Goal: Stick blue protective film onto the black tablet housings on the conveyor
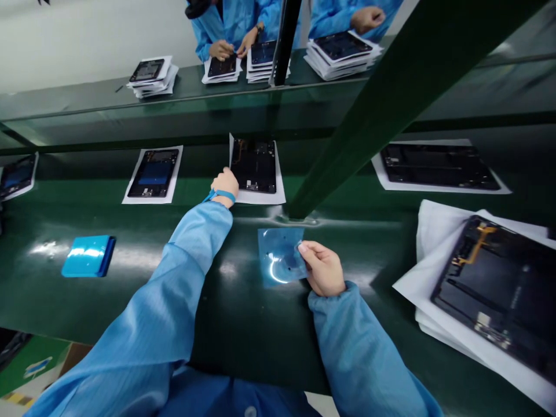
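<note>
Currently the left hand [225, 184] reaches across the green belt [130, 301] and rests, fingers curled, on the left edge of the white sheet [280, 194] under a dark panel [254, 165] — whether it grips the sheet cannot be told. The right hand [324, 268] pinches a blue film [278, 253] at its right edge; the film lies flat on the belt, just nearer than the panel. A blue block [89, 255] sits well left of the film. A panel stack [495, 289] lies to its right.

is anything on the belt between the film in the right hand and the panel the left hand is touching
Nothing visible. The right hand holds the translucent blue film sheet; only bare green belt lies between it and the black tablet panel on white paper at the left hand.
</note>
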Available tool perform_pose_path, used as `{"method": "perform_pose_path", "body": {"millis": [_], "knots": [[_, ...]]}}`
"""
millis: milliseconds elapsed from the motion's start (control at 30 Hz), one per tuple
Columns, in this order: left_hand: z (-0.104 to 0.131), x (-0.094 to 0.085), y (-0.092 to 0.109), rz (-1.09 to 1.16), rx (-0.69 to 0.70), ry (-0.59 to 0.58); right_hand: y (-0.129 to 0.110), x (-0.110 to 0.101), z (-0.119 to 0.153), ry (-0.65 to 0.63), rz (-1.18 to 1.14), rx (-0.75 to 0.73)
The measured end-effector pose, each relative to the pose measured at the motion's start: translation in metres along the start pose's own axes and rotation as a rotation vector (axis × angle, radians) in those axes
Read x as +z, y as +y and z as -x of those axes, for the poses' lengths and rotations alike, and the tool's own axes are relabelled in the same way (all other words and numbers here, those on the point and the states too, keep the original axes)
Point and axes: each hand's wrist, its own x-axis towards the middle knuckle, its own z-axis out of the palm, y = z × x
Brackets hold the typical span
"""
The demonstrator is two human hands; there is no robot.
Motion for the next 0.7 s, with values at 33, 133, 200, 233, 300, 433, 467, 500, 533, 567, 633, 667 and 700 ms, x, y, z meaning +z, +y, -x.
{"method": "perform_pose_path", "body": {"millis": [33, 133, 200, 233, 300, 433, 467, 500, 533, 567, 633, 667, 700], "knots": [[-0.003, -0.006, -0.003, 0.038, 0.007, 0.026, 0.0, -0.001, 0.0, -0.005, -0.005, 0.002], [-0.01, -0.027, -0.021, 0.161, 0.026, 0.104, 0.0, -0.004, 0.0, -0.015, -0.022, 0.0], [-0.006, -0.044, -0.043, 0.238, 0.032, 0.157, -0.001, -0.005, -0.001, -0.024, -0.033, -0.002], [0.0, -0.052, -0.057, 0.274, 0.034, 0.183, -0.001, -0.005, -0.001, -0.027, -0.038, -0.002], [0.021, -0.068, -0.09, 0.342, 0.039, 0.22, -0.002, -0.005, -0.002, -0.03, -0.048, -0.002], [0.101, -0.097, -0.167, 0.445, 0.049, 0.216, -0.003, -0.004, -0.003, -0.032, -0.06, 0.008], [0.125, -0.102, -0.185, 0.459, 0.053, 0.207, -0.004, -0.004, -0.004, -0.032, -0.058, 0.008], [0.15, -0.105, -0.201, 0.467, 0.057, 0.194, -0.004, -0.004, -0.004, -0.031, -0.055, 0.006], [0.174, -0.106, -0.216, 0.47, 0.064, 0.178, -0.005, -0.004, -0.005, -0.029, -0.049, 0.001], [0.196, -0.106, -0.228, 0.467, 0.072, 0.155, -0.006, -0.003, -0.006, -0.025, -0.042, -0.005], [0.233, -0.101, -0.246, 0.442, 0.093, 0.116, -0.007, -0.001, -0.008, -0.011, -0.026, -0.027], [0.247, -0.098, -0.25, 0.418, 0.105, 0.102, -0.007, 0.0, -0.009, 0.001, -0.016, -0.042], [0.257, -0.095, -0.253, 0.389, 0.117, 0.091, -0.007, 0.003, -0.008, 0.014, -0.006, -0.061]]}}
